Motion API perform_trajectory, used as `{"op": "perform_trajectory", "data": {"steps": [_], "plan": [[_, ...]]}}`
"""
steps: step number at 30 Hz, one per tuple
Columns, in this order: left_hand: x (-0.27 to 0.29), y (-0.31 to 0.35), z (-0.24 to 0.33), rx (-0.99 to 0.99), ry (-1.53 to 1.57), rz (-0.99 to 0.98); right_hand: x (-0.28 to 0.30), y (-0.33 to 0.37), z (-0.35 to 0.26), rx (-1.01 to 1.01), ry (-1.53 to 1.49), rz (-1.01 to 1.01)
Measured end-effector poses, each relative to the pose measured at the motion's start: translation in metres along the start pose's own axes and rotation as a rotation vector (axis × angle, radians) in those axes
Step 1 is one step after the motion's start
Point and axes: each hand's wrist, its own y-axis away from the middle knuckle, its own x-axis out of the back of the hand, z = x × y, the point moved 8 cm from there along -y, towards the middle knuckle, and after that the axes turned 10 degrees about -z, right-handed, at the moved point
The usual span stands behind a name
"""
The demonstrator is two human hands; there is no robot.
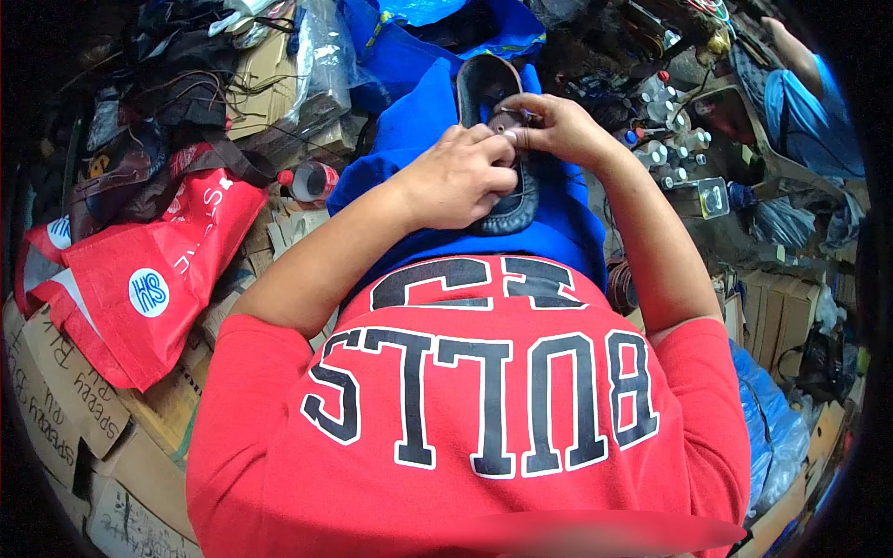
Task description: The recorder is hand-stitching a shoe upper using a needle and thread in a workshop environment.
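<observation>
A dark shoe [510, 219] lies lengthwise on my lap over blue cloth [577, 223], its rounded toe toward me and its opening at the far end. My left hand [458, 179] is closed over the middle of the shoe, knuckles up, hiding part of its upper. From the right, my right hand [561, 130] pinches a brownish flap [503, 122] at the shoe's opening between thumb and fingers. The fingertips of both hands meet there. Whether a small tool or thread is between them I cannot make out.
A red bag [158, 270] lies at left on cardboard [74, 372]. A bottle with a red cap [312, 180] stands by my left forearm. Several small bottles [662, 112] and a clear container [712, 198] are at right. Beyond the shoe is a blue bag [391, 46]. Another person's arm [791, 56] shows at far right.
</observation>
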Motion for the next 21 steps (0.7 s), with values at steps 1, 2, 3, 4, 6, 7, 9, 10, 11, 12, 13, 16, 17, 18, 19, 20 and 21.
{"op": "perform_trajectory", "data": {"steps": [1,2,3,4,6,7,9,10,11,12,13,16,17,18,19,20,21], "plan": [[0.003,0.008,-0.002,0.048,0.058,-0.063,-0.001,0.003,0.002,0.011,0.043,0.024],[0.014,0.017,-0.005,0.058,0.058,-0.061,0.000,0.008,-0.004,-0.001,0.119,0.064],[0.024,0.027,-0.010,0.061,0.219,-0.101,0.002,0.011,-0.012,-0.009,0.167,0.083],[0.033,0.039,-0.013,0.056,0.382,-0.141,0.004,0.014,-0.020,-0.022,0.216,0.109],[0.059,0.062,-0.025,0.176,0.393,-0.117,0.001,0.015,-0.023,-0.060,0.217,0.118],[0.071,0.076,-0.033,0.265,0.458,-0.082,0.001,0.015,-0.023,-0.091,0.219,0.126],[0.087,0.109,-0.053,0.455,0.657,-0.020,-0.001,0.013,-0.013,-0.080,0.178,0.134],[0.092,0.129,-0.064,0.558,0.789,0.015,-0.001,0.012,-0.007,-0.065,0.145,0.139],[0.098,0.144,-0.071,0.615,0.794,0.046,-0.004,0.011,0.005,-0.068,-0.020,0.114],[0.104,0.158,-0.079,0.671,0.799,0.075,-0.005,0.012,0.016,-0.074,-0.184,0.090],[0.105,0.179,-0.090,0.693,0.807,0.142,-0.003,0.018,-0.001,0.014,-0.351,0.061],[0.119,0.204,-0.115,1.005,0.179,0.282,0.023,0.043,0.019,0.051,-0.497,0.185],[0.117,0.196,-0.113,0.941,0.125,0.337,0.029,0.056,0.020,0.025,-0.457,0.205],[0.113,0.180,-0.110,0.877,0.070,0.391,0.034,0.066,0.019,-0.002,-0.416,0.226],[0.087,0.158,-0.117,0.808,0.485,0.413,0.036,0.076,0.020,-0.013,-0.383,0.243],[0.066,0.129,-0.111,0.780,0.584,0.339,0.034,0.081,0.031,-0.020,-0.384,0.245],[0.061,0.089,-0.092,0.692,0.388,0.151,0.030,0.084,0.044,-0.005,-0.380,0.232]]}}
